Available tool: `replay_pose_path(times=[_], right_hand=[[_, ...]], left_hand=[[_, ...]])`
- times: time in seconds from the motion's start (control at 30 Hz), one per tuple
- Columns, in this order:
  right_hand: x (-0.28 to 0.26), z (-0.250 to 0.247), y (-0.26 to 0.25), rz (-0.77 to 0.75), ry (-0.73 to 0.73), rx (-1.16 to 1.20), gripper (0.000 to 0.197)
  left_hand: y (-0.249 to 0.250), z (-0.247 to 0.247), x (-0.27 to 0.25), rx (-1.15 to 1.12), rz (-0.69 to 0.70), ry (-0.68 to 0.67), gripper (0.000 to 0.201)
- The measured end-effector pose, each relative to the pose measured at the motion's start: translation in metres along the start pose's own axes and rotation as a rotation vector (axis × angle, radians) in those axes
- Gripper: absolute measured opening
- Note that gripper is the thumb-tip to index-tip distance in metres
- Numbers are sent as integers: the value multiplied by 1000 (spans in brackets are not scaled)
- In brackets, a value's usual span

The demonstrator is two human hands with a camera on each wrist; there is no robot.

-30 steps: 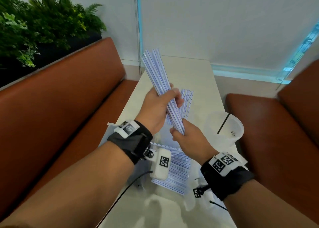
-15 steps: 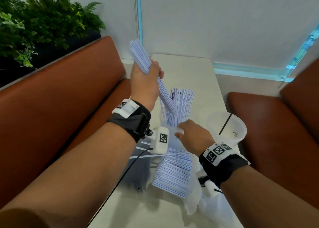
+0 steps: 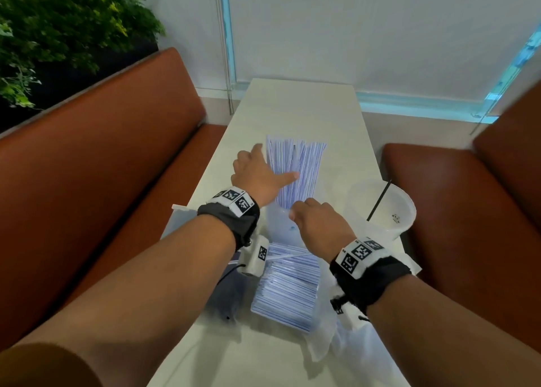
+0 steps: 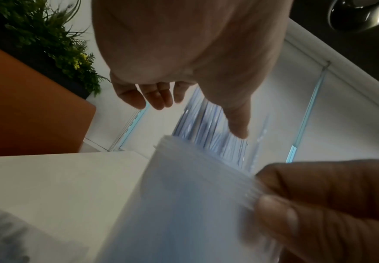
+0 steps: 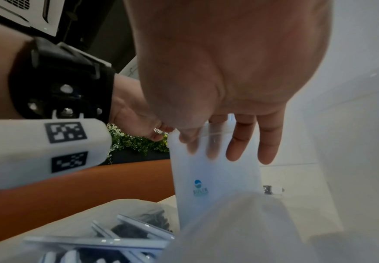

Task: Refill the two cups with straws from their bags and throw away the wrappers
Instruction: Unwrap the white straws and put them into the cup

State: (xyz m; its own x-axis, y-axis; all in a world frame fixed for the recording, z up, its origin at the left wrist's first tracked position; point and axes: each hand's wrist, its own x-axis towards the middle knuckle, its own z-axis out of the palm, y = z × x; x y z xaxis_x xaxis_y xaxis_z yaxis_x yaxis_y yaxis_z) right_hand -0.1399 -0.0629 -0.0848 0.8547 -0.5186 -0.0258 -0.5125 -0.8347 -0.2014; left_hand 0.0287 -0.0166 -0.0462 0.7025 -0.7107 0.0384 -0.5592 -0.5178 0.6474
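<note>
A bundle of paper-wrapped, blue-striped straws [image 3: 295,164] stands in a translucent cup [image 3: 278,219] at the middle of the white table [image 3: 307,111]. My left hand [image 3: 265,168] is beside the bundle with loose fingers, its thumb touching the straws and holding nothing. My right hand [image 3: 310,214] grips the cup's near rim. In the right wrist view my right hand [image 5: 218,138] pinches the cup's [image 5: 215,178] wall, with some fingers showing through it. The left wrist view shows my left hand [image 4: 184,99] relaxed above the straws [image 4: 208,124].
A second translucent cup [image 3: 389,208] with one black straw [image 3: 379,200] stands at the table's right edge. Near me lie a bag of wrapped straws [image 3: 288,293], a bag of dark straws [image 3: 227,293] and loose plastic [image 3: 328,337]. Brown benches [image 3: 102,167] flank the table.
My left hand came down from the raised position, and the bundle it held now stands in the cup. That hand has let go. My right hand has moved onto the cup's rim.
</note>
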Motion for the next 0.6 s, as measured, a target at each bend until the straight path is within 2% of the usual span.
replay_pose_path(times=[0.03,0.07,0.1,0.13,0.17,0.2,0.23,0.27,0.3,0.37,0.4,0.5,0.6], right_hand=[[-2,-1,0,-2,12,32,20],[-4,-3,-1,0,46,71,24],[-8,-4,-2,7,114,119,29],[-13,-5,-3,19,213,168,30],[-19,-5,-4,35,332,200,26],[-24,-6,-5,70,428,202,18],[-30,-5,-3,128,461,191,15],[-34,-4,1,211,408,165,21],[-39,-1,5,300,271,112,27],[-47,7,14,424,-11,0,41],[-49,11,17,464,-80,-30,46],[-52,16,18,515,-133,-26,55],[-52,19,18,485,-158,4,42]], left_hand=[[-3,-4,-2,-67,3,47,119],[-6,-9,-7,-140,22,122,121],[-10,-13,-14,-215,70,211,112],[-15,-15,-22,-270,149,281,95],[-21,-17,-32,-274,244,292,73],[-28,-16,-42,-206,332,226,52],[-36,-14,-51,-70,398,97,37],[-43,-9,-59,112,446,-64,30],[-50,-4,-66,301,478,-218,29],[-61,8,-74,567,503,-414,34],[-63,12,-77,635,512,-458,36],[-60,19,-84,702,521,-507,25],[-58,21,-89,755,531,-523,19]])
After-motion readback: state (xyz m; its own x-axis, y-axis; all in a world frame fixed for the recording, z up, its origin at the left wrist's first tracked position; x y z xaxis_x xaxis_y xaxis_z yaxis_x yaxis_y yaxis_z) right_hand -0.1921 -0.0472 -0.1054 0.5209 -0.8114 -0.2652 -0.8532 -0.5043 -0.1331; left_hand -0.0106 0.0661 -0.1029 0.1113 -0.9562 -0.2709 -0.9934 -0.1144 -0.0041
